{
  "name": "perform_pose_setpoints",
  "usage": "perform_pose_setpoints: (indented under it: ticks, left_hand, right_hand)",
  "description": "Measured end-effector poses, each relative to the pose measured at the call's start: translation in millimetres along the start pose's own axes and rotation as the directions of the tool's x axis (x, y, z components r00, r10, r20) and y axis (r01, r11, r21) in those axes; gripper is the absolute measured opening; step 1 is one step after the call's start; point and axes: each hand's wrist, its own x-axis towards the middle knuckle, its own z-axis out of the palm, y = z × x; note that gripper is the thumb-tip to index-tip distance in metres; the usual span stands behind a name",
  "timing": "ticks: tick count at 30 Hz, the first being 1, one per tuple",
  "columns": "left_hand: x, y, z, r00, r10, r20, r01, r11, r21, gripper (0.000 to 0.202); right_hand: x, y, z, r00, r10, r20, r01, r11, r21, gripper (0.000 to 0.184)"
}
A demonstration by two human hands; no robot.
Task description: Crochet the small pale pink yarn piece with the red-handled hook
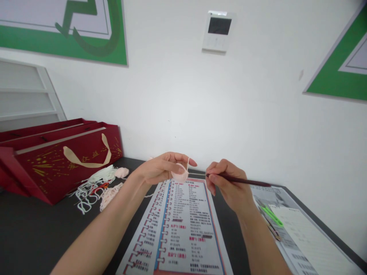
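Note:
My left hand (163,167) pinches a small pale pink crocheted piece (180,172) between thumb and fingers, and a strand of yarn runs up over its index finger. In my right hand (226,179) is a crochet hook (243,180) with a dark handle, held like a pencil. The hook's thin metal shaft reaches left to the edge of the crocheted piece. Under both hands lies a printed pattern sheet (189,214) with rows of text in two columns. Whether the hook tip is inside a stitch is too small to tell.
Red paper gift bags (65,160) stand at the left. Beside them lie white yarn (93,187), a pink yarn ball (110,195) and a small pink piece (122,172). At right, a green clip-like tool (272,215) and scissors rest on papers (312,233). A white wall rises behind.

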Motion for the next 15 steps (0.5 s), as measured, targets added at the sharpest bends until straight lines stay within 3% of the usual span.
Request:
perform_pose_setpoints:
  ticks: [4, 7, 9, 11, 15]
  left_hand:
    - [2, -4, 12.6, 0.979, 0.175, -0.106, -0.161, 0.979, 0.124, 0.022]
    - [7, -10, 23.2, 0.901, 0.372, -0.222, -0.320, 0.917, 0.238, 0.024]
    - [10, -14, 28.7, 0.872, 0.423, -0.248, -0.367, 0.898, 0.242, 0.026]
    - [12, -18, 32.1, 0.872, 0.422, -0.248, -0.374, 0.901, 0.221, 0.028]
    - [13, -19, 34.0, 0.866, 0.420, -0.272, -0.372, 0.904, 0.211, 0.029]
  right_hand:
    - [8, 5, 4, 0.986, 0.160, -0.057, -0.139, 0.955, 0.262, 0.016]
    - [12, 6, 12, 0.976, 0.190, -0.106, -0.141, 0.923, 0.358, 0.018]
    - [12, 7, 17, 0.975, 0.151, -0.163, -0.088, 0.936, 0.342, 0.019]
    - [10, 7, 19, 0.973, 0.081, -0.214, -0.021, 0.963, 0.267, 0.016]
    - [7, 7, 14, 0.979, 0.004, -0.203, 0.021, 0.992, 0.123, 0.011]
